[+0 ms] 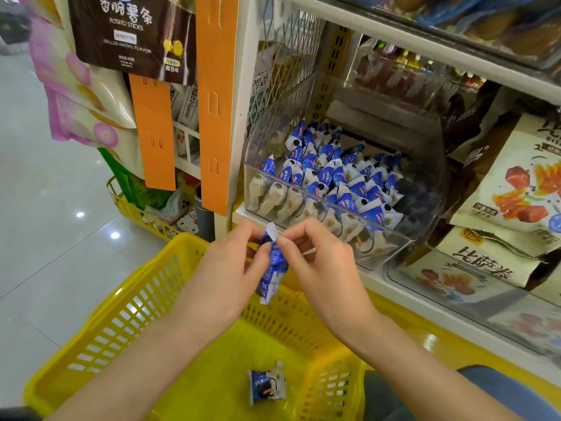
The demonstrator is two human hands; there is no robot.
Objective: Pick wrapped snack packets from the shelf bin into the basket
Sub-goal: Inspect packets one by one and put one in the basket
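Now left hand (pixel 230 268) and right hand (pixel 321 262) pinch one blue snack packet (pixel 274 265).
Yellow basket (pixel 127 293) lies open at lower centre; clear shelf bin (pixel 394 247) close above.

Slatted plastic shopping basket (pixel 127 302): bright yellow, lattice-cut walls.
Crinkled foil snack packet (pixel 274 268): blue and white, dark round motif.
Second wrapped packet (pixel 266 387): white and blue, black ring print.
Transparent plastic shelf bin (pixel 425 208): colourless; contents blue-and-white, with beige rows in front.
Flat hanging card strips (pixel 217 101): plain orange.
Glossy potato-stick bag (pixel 130 34): dark brown, white lettering, yellow patch.
Cream paper pouches (pixel 516 189): red-orange print.
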